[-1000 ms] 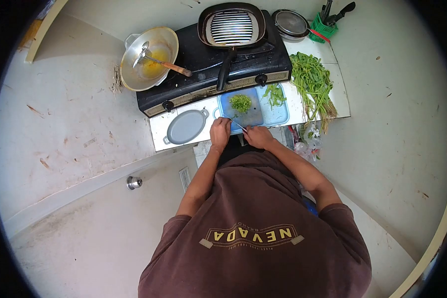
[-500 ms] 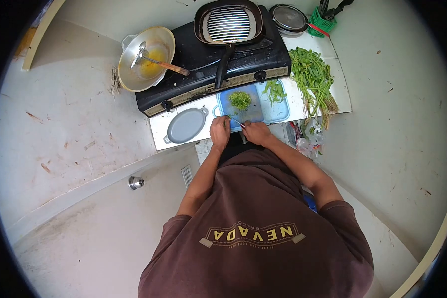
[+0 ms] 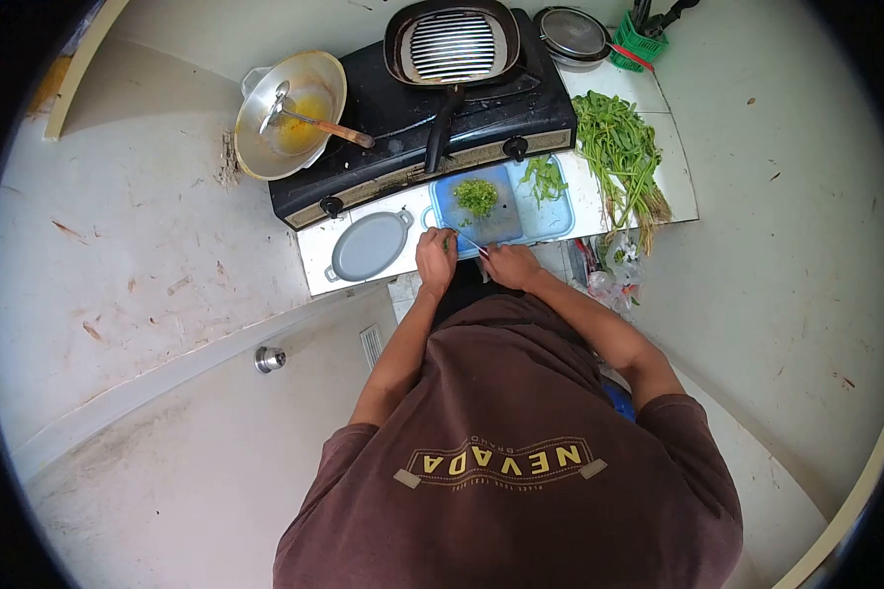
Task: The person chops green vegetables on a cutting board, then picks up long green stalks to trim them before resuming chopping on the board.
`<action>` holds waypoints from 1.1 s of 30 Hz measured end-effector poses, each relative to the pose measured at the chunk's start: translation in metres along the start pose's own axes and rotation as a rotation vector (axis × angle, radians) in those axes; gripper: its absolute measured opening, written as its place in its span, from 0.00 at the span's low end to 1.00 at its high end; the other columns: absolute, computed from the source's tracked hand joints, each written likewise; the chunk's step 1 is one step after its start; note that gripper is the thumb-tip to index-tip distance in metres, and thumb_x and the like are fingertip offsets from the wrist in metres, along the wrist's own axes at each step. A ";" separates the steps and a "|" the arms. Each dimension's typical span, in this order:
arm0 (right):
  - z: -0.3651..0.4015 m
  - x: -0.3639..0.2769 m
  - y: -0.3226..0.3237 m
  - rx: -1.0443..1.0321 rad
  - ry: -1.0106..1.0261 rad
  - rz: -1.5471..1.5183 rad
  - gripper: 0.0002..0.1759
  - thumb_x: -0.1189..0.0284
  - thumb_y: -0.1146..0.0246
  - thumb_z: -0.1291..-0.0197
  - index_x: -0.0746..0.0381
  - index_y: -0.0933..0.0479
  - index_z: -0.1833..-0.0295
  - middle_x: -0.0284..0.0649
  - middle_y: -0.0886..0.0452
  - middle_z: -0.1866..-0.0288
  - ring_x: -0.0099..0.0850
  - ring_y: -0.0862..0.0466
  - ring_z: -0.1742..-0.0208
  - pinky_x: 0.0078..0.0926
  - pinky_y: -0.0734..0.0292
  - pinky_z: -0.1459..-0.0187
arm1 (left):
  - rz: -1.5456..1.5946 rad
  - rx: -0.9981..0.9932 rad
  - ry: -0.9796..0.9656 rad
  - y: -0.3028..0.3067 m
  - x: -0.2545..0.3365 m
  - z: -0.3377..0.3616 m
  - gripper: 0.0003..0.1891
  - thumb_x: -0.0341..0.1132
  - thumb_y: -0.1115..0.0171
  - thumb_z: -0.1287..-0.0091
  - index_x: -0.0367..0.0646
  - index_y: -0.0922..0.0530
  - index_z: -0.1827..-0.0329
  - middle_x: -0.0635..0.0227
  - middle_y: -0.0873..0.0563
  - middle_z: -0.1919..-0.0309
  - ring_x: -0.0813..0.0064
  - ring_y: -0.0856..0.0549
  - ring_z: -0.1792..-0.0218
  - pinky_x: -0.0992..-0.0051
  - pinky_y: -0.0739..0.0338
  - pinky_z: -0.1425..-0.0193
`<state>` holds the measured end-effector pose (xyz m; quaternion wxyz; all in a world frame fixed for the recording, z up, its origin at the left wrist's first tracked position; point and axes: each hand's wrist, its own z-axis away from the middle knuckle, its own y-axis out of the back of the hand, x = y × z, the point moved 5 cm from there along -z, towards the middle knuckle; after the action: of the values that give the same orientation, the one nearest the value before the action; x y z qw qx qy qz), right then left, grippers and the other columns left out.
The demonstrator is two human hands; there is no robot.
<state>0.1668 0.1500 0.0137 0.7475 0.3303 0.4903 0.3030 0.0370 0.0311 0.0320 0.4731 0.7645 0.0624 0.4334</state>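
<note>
Shirt fabric, brown and printed [image 3: 506, 461], is filling the near part of the view, and both forearms are stretching forward from it to the white worktop [image 3: 316, 267]. The left hand [image 3: 435, 260] is resting at the near left corner of a blue cutting board [image 3: 525, 224], its fingers curling down over a small bit of green stem [image 3: 449, 238]; it is too small to tell whether they are pinching it or only pressing on it. The right hand [image 3: 509, 265] is sitting just beside it, fingers closing around the handle of a knife [image 3: 469, 241] whose thin blade is slanting toward the left hand's fingertips. Farther along the board a pile of chopped greens [image 3: 476, 196] is lying, with uncut stems [image 3: 543, 180] to its right. A grey oval dish [image 3: 368, 247] is standing left of the board. A big bunch of leafy greens [image 3: 619, 157] is lying on the worktop to the right. Beyond, a black gas stove [image 3: 403, 128] is carrying a ridged grill pan [image 3: 452, 44], and a wok [image 3: 290, 113] holding yellow liquid and a ladle is sitting at its left end.
</note>
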 end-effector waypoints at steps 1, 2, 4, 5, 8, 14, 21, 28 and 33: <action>-0.001 0.001 -0.004 -0.009 0.000 -0.005 0.24 0.57 0.46 0.25 0.70 0.21 0.54 0.58 0.14 0.68 0.56 0.11 0.65 0.54 0.16 0.59 | -0.009 -0.010 0.005 0.000 0.001 0.000 0.03 0.30 0.32 0.34 0.40 0.13 0.62 0.56 0.16 0.65 0.51 0.17 0.59 0.56 0.22 0.53; -0.003 0.002 -0.008 0.000 0.004 0.009 0.24 0.57 0.46 0.25 0.70 0.21 0.54 0.58 0.13 0.68 0.56 0.11 0.64 0.54 0.16 0.59 | -0.017 -0.020 0.010 0.000 0.001 -0.001 0.04 0.30 0.32 0.34 0.39 0.13 0.62 0.56 0.16 0.64 0.51 0.16 0.58 0.56 0.22 0.52; -0.010 0.001 -0.014 0.018 0.012 0.038 0.24 0.57 0.46 0.25 0.70 0.21 0.54 0.58 0.13 0.68 0.56 0.11 0.64 0.54 0.16 0.58 | -0.033 -0.039 0.007 0.000 0.001 0.000 0.04 0.29 0.32 0.34 0.39 0.13 0.61 0.56 0.15 0.64 0.51 0.16 0.58 0.57 0.22 0.52; -0.011 0.002 -0.016 0.021 0.015 0.038 0.24 0.57 0.46 0.25 0.70 0.21 0.54 0.58 0.13 0.67 0.56 0.11 0.64 0.54 0.16 0.58 | -0.040 -0.046 -0.001 0.000 0.001 -0.001 0.04 0.29 0.32 0.34 0.39 0.13 0.61 0.56 0.15 0.64 0.51 0.16 0.58 0.57 0.22 0.52; -0.011 0.000 -0.010 0.016 0.013 0.045 0.23 0.57 0.46 0.25 0.70 0.21 0.54 0.58 0.13 0.67 0.56 0.11 0.63 0.54 0.16 0.58 | -0.057 -0.053 -0.065 0.000 0.003 0.001 0.04 0.29 0.32 0.34 0.39 0.13 0.60 0.56 0.15 0.63 0.51 0.16 0.58 0.56 0.22 0.52; -0.009 0.005 -0.008 0.021 0.011 0.039 0.24 0.57 0.45 0.25 0.70 0.21 0.56 0.58 0.13 0.67 0.56 0.11 0.64 0.53 0.16 0.58 | -0.035 -0.018 -0.054 0.005 0.006 0.003 0.05 0.29 0.32 0.34 0.38 0.13 0.59 0.56 0.15 0.65 0.52 0.16 0.60 0.56 0.23 0.53; -0.015 0.000 -0.001 0.026 0.044 0.029 0.24 0.58 0.46 0.25 0.70 0.21 0.57 0.59 0.13 0.67 0.56 0.11 0.64 0.53 0.16 0.59 | 0.053 -0.049 0.056 -0.003 -0.007 0.001 0.07 0.31 0.35 0.32 0.38 0.11 0.60 0.54 0.15 0.67 0.54 0.15 0.62 0.58 0.22 0.53; -0.003 0.003 0.002 -0.043 -0.044 0.028 0.22 0.60 0.46 0.25 0.70 0.21 0.55 0.57 0.12 0.64 0.55 0.10 0.60 0.53 0.16 0.54 | 0.029 -0.058 0.065 -0.001 -0.004 0.001 0.07 0.32 0.34 0.32 0.38 0.11 0.59 0.55 0.15 0.67 0.54 0.15 0.62 0.58 0.22 0.53; -0.001 0.001 0.005 -0.058 -0.067 0.012 0.22 0.59 0.46 0.25 0.70 0.20 0.55 0.58 0.12 0.64 0.55 0.10 0.59 0.54 0.16 0.54 | 0.038 -0.052 0.079 0.001 -0.002 0.001 0.05 0.30 0.34 0.34 0.40 0.11 0.60 0.56 0.16 0.67 0.51 0.16 0.60 0.56 0.22 0.53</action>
<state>0.1658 0.1538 0.0174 0.7709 0.3213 0.4541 0.3102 0.0369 0.0289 0.0311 0.4817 0.7351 0.0553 0.4738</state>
